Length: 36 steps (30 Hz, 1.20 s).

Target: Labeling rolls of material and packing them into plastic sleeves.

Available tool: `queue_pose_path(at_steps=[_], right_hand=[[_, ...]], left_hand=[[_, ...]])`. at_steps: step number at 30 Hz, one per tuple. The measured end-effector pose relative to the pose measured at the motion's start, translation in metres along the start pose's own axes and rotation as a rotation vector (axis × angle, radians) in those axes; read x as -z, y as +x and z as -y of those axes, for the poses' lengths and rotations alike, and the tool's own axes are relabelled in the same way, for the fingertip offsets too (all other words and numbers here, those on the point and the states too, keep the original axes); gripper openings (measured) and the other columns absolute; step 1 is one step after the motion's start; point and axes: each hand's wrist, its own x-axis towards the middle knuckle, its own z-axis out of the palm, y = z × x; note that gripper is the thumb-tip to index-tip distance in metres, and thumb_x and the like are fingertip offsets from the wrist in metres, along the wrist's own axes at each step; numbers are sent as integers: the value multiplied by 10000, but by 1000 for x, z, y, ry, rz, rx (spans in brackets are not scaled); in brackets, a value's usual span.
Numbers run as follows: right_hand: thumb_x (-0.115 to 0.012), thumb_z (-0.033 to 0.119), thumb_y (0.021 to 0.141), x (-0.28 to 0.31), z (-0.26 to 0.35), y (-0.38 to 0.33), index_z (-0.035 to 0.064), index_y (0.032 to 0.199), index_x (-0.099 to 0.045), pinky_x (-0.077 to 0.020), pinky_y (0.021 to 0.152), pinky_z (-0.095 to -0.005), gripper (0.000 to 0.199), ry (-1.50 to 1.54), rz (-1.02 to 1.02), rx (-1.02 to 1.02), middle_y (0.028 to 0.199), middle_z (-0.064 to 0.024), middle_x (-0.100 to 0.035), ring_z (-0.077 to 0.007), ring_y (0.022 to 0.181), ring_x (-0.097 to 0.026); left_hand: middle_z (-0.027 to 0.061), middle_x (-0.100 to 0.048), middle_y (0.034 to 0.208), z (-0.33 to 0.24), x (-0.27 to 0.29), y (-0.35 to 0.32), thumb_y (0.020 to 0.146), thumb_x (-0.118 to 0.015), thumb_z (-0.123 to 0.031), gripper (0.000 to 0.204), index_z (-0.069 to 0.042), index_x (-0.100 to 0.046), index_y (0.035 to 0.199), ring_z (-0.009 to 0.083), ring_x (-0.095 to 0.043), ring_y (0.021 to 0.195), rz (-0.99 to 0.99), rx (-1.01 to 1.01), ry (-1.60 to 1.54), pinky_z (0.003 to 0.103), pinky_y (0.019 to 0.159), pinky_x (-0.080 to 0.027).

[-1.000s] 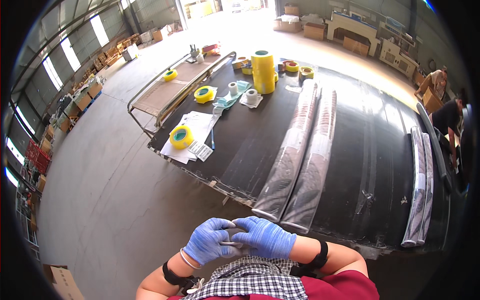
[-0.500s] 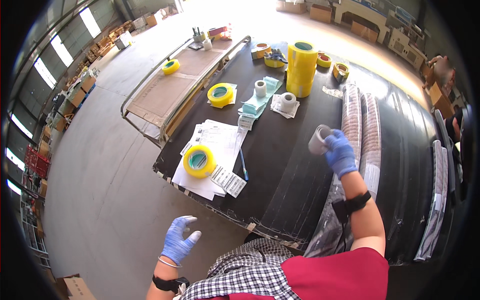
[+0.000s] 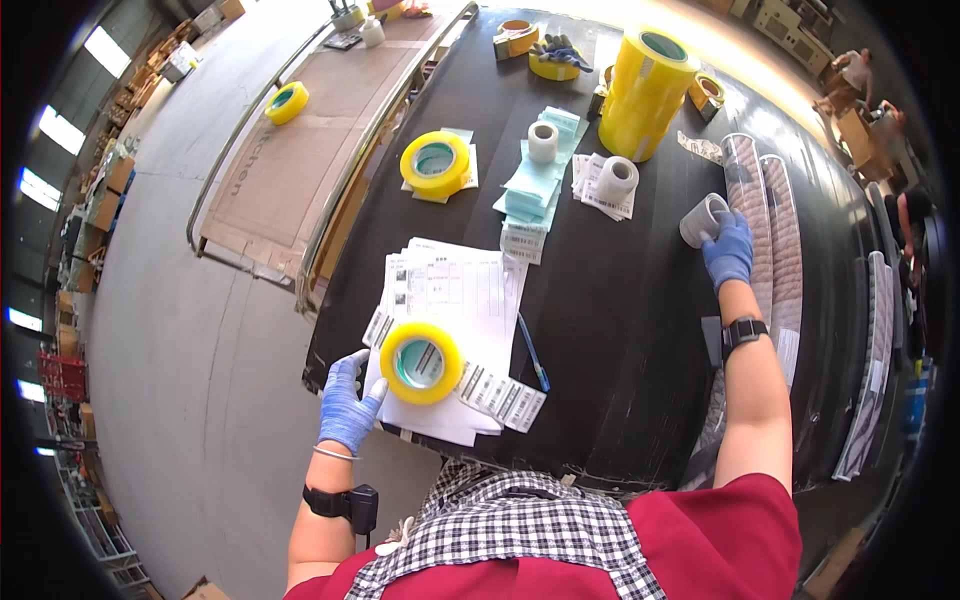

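My right hand (image 3: 730, 249) grips a greyish-white roll of tape (image 3: 697, 222) above the black tabletop (image 3: 610, 320), beside two plastic-wrapped quilted rolls (image 3: 785, 225). At the near left edge, my left hand (image 3: 350, 408) is open with its thumb apart from its fingers. It is close to a large yellow tape roll (image 3: 393, 383) that lies on white printed papers (image 3: 460, 285). Whether its fingertips touch the papers cannot be made out. Barcode label strips (image 3: 505, 397) stick out from under the yellow roll. Blue gloves cover both hands. A blue pen (image 3: 534, 352) lies right of the papers.
Farther back stand a tall yellow tape stack (image 3: 645, 100), two small white rolls, pale-blue label sheets (image 3: 532, 195) and another yellow tape roll (image 3: 413, 168). A cardboard-topped cart (image 3: 270, 200) stands at the left. More wrapped rolls (image 3: 868, 370) and another person (image 3: 908, 215) are at the right.
My left hand has risen from beside the table to its near edge by the yellow tape roll. My right hand still holds the greyish roll, now lower and farther right. The view has shifted.
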Motion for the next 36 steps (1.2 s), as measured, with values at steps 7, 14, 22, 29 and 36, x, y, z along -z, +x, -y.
queue_pose_path(at_steps=[7, 14, 22, 29, 36], right_hand=[[-781, 196, 760, 48, 103, -70, 75, 1230, -609, -418, 1068, -473, 515, 271, 1, 273, 1328, -200, -553, -388, 1231, -517], [-751, 196, 788, 23, 174, -79, 91, 1163, -634, -461, 1016, -455, 407, 396, 265, 328, 1276, -162, -599, -369, 1177, -564], [-727, 208, 818, 23, 210, -87, 102, 920, -672, -507, 770, -419, 157, 679, 506, 438, 875, -92, -649, -316, 833, -619], [-795, 395, 701, 50, 225, -175, 113, 993, -689, -454, 851, -418, 419, 522, 848, 586, 1045, -77, -587, -268, 986, -569], [-817, 361, 658, 55, 235, -203, 92, 941, -669, -399, 920, -450, 417, 428, 757, 627, 1157, -83, -546, -286, 1078, -520]], left_hand=[[145, -596, 1196, -10, -5, 122, 836, -758, -150, 501, -48, -579, 1293, 266, -612, 1070, 137, -123, -11, 368, 942, -513], [163, -625, 1139, -47, -30, 216, 807, -755, -115, 444, -54, -621, 1226, 327, -625, 1060, 253, -396, 26, 382, 956, -510], [119, -639, 1071, -95, -35, 240, 809, -792, -184, 382, -86, -679, 1160, 282, -634, 990, 616, -443, 393, 365, 908, -531], [147, -618, 1069, -74, -12, 178, 653, -902, -306, 620, -46, -652, 1158, 325, -617, 1016, 859, -339, 418, 382, 919, -523], [150, -650, 1024, -33, -18, 132, 682, -849, -116, 488, -53, -639, 1118, 321, -659, 937, 621, -285, 337, 365, 862, -546]])
